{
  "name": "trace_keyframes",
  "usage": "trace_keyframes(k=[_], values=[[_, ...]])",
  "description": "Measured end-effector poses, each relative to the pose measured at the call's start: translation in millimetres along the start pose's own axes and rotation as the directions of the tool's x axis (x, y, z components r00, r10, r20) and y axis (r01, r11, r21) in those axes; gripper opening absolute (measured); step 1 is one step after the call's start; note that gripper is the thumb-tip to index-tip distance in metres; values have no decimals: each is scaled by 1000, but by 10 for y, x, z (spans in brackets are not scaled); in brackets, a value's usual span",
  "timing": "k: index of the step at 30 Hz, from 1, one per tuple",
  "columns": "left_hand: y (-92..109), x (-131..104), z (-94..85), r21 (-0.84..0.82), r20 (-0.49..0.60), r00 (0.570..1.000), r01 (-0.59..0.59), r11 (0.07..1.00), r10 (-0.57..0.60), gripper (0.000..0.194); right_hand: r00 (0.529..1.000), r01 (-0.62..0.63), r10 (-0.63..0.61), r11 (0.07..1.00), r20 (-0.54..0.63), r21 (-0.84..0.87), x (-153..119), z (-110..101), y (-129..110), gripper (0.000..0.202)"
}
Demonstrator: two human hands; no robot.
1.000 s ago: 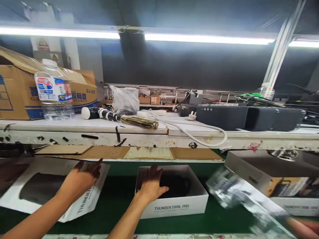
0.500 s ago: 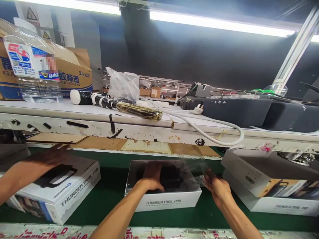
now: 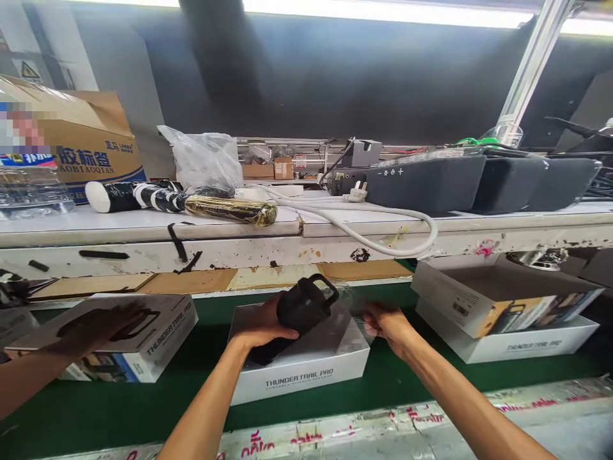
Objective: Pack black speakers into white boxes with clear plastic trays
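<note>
We look down at a flat green work surface (image 3: 211, 377), bounded at six o'clock by a scuffed white ledge (image 3: 287, 441) and at twelve by a raised white shelf (image 3: 239, 249). Bare green lies at nine and three o'clock of an open white cardboard box (image 3: 299, 381) lettered THUNDER TRAIL PRO. At its opening tilts a black cylindrical speaker (image 3: 304, 308), loop handle towards one o'clock; we cannot tell whether it touches the walls. Further off at three o'clock, a second white cardboard box (image 3: 541, 348) carries an open printed box part (image 3: 472, 297), set askew; at nine lies a closed printed carton (image 3: 167, 345) beneath a co-worker's hand (image 3: 108, 322). Our left hand (image 3: 265, 324), reaching from seven o'clock, is clamped around the speaker. Our right hand (image 3: 390, 324), from four o'clock, has its fingers drawn together on thin clear plastic film (image 3: 351, 313), though blur softens the fingertips.
</note>
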State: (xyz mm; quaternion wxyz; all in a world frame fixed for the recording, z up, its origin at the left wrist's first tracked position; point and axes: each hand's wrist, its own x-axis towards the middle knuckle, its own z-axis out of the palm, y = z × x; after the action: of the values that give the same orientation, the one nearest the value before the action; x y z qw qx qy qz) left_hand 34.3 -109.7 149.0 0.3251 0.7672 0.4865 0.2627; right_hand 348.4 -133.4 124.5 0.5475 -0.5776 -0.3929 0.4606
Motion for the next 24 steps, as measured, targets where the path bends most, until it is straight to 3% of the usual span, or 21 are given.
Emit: trace_keyframes(k=[6,8,9,11,13,16,19,22,24], values=[[55,-26,127,232,37,998,31,972,-41,90,999,23,-17,980,33,-198,-104,125,88,39],[45,-2,163,310,40,997,47,950,-63,104,982,159,-186,909,-35,-385,-142,189,66,48],[39,13,172,341,48,996,51,939,-72,108,946,263,-322,822,-31,-506,-159,228,58,56],[21,43,182,388,71,994,53,920,-88,111,835,460,-533,544,134,-702,-185,317,78,70],[-2,69,203,430,86,991,59,901,-106,109,771,576,-512,309,378,-757,-209,405,161,75],[-29,76,298,504,85,984,94,858,-157,116,746,618,-407,132,526,-775,-260,493,360,81],[-21,26,421,552,111,974,106,827,-199,118,676,662,-492,78,548,-746,-316,527,549,81],[33,-62,447,559,110,975,98,824,-191,116,605,725,-572,110,553,-680,-282,540,748,74],[100,-172,418,545,48,992,76,835,-121,119,563,760,-618,128,549,-637,-208,512,924,65]])
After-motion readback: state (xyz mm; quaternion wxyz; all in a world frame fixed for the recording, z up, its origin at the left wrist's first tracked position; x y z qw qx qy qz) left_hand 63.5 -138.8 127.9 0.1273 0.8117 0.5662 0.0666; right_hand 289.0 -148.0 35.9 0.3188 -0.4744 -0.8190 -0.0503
